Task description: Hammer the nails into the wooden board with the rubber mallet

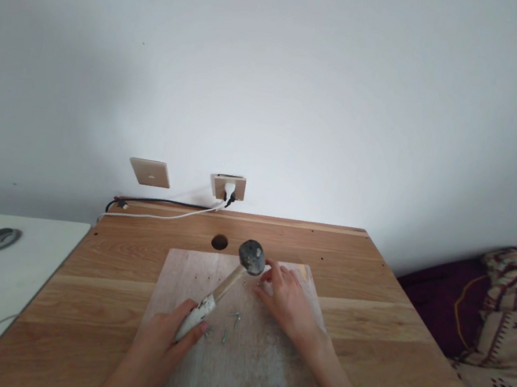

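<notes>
My left hand [171,337] is closed round the white-coated lower handle of a mallet [229,280]. The mallet slants up to the right, with its dark, pale-scuffed head [252,258] raised close to my right hand [284,292]. My right thumb and forefinger are bent toward each other in a pinch, low over the pale wooden board [251,362]; whatever is between the fingertips is too small to make out. Several small metal screws or nails [225,335] lie loose on the board, some beside my left thumb. Small dark holes dot the board's far part.
Beneath the board is a wooden table [386,344] with a round cable hole [220,242]. White and black cables [161,215] run along its back to a wall socket [237,189]. A white table [28,281] adjoins on the left; patterned fabric [509,344] lies at right.
</notes>
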Motion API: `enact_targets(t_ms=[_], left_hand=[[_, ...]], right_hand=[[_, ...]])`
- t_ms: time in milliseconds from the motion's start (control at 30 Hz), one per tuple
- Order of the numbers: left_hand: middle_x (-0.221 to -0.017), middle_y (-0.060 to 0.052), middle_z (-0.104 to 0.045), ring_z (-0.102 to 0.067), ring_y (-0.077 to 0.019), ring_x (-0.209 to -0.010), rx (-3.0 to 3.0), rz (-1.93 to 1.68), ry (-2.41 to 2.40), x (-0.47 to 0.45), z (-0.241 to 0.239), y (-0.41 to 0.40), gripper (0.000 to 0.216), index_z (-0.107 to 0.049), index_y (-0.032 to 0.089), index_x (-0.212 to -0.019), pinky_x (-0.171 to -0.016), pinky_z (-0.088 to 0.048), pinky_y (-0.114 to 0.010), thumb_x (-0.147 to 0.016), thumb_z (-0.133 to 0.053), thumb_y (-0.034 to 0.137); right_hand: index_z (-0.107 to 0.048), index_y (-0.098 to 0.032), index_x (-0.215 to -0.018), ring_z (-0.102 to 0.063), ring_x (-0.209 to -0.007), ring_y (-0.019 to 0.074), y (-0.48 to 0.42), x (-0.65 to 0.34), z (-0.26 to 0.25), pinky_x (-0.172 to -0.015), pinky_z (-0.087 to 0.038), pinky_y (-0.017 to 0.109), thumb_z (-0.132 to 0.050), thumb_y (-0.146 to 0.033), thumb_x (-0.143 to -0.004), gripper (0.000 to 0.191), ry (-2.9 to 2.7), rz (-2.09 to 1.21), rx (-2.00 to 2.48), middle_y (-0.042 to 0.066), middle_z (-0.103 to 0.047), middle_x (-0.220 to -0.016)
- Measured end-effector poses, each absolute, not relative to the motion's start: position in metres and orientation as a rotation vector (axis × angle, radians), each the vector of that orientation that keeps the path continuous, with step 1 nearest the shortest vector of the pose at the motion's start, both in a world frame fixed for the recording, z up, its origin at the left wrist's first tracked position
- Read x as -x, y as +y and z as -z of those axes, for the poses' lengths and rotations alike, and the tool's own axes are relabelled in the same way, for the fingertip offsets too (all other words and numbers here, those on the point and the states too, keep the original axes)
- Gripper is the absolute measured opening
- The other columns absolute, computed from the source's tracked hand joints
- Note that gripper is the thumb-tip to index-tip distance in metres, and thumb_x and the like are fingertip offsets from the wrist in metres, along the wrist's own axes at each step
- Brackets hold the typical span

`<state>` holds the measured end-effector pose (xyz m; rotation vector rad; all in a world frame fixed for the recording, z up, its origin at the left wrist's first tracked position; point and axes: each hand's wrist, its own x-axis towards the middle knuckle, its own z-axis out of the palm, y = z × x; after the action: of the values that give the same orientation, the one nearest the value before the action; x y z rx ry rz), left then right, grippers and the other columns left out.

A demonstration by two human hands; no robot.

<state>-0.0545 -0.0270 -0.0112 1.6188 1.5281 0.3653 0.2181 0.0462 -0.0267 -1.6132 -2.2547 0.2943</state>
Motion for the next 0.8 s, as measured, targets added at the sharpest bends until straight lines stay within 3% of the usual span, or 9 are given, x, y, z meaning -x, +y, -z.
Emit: enact_targets(t_ms=[133,300,433,533,633,800], left_hand=[[-0.087,-0.005,-0.075,-0.072,-0.0265,-0.084,-1.650,-0.320,1.513,0.056,0.016,-0.029,0.039,-0.064,0.024,-0.112,-0.073,-0.047,-0.031,-0.097,-0.044,0.054],[-0.089,-0.005,-0.077,-0.073,-0.0262,-0.086,-1.722,-0.252,1.464,0.052,0.014,-0.029,0.034,-0.064,0.025,-0.108,-0.073,-0.047,-0.030,-0.099,-0.044,0.051],[-0.087,-0.005,-0.077,-0.073,-0.0271,-0.085,-1.761,-0.236,1.506,0.051,0.015,-0.029,0.036,-0.064,0.025,-0.109,-0.070,-0.046,-0.030,-0.099,-0.043,0.053],[-0.087,-0.004,-0.077,-0.073,-0.0258,-0.085,-1.749,-0.242,1.493,0.054,0.015,-0.028,0.034,-0.063,0.026,-0.108,-0.072,-0.047,-0.030,-0.099,-0.042,0.052],[-0.085,-0.002,-0.076,-0.073,-0.0241,-0.083,-1.687,-0.289,1.482,0.058,0.013,-0.028,0.034,-0.062,0.025,-0.105,-0.072,-0.047,-0.029,-0.098,-0.043,0.052],[-0.079,0.000,-0.074,-0.072,-0.0232,-0.077,-1.627,-0.397,1.534,0.065,0.009,-0.029,0.034,-0.062,0.025,-0.101,-0.069,-0.048,-0.028,-0.096,-0.044,0.053]], right_hand=[[-0.045,-0.021,-0.135,-0.066,-0.108,0.0305,0.041,-0.242,0.034,-0.095,-0.052,0.048,-0.073,-0.024,-0.084,0.059,-2.120,-0.247,1.596,0.011,-0.071,-0.113],[-0.038,-0.025,-0.142,-0.062,-0.114,0.0319,0.034,-0.259,0.035,-0.099,-0.051,0.054,-0.069,-0.021,-0.086,0.064,-2.029,-0.216,1.556,0.012,-0.065,-0.119],[-0.048,-0.024,-0.131,-0.063,-0.109,0.0295,0.026,-0.254,0.028,-0.096,-0.053,0.051,-0.063,-0.020,-0.091,0.043,-1.965,-0.237,1.466,0.010,-0.064,-0.114],[-0.054,-0.024,-0.115,-0.065,-0.095,0.0237,0.014,-0.242,0.021,-0.086,-0.057,0.041,-0.057,-0.017,-0.095,0.021,-1.975,-0.258,1.414,0.006,-0.065,-0.102],[-0.059,-0.023,-0.105,-0.066,-0.083,0.0178,0.002,-0.225,0.014,-0.077,-0.057,0.031,-0.053,-0.012,-0.097,0.014,-2.100,-0.452,1.321,0.003,-0.064,-0.094],[-0.066,-0.020,-0.107,-0.066,-0.102,0.0217,0.000,-0.192,0.008,-0.090,-0.056,0.034,-0.064,-0.013,-0.093,0.015,-2.338,-0.699,1.301,0.007,-0.065,-0.110]])
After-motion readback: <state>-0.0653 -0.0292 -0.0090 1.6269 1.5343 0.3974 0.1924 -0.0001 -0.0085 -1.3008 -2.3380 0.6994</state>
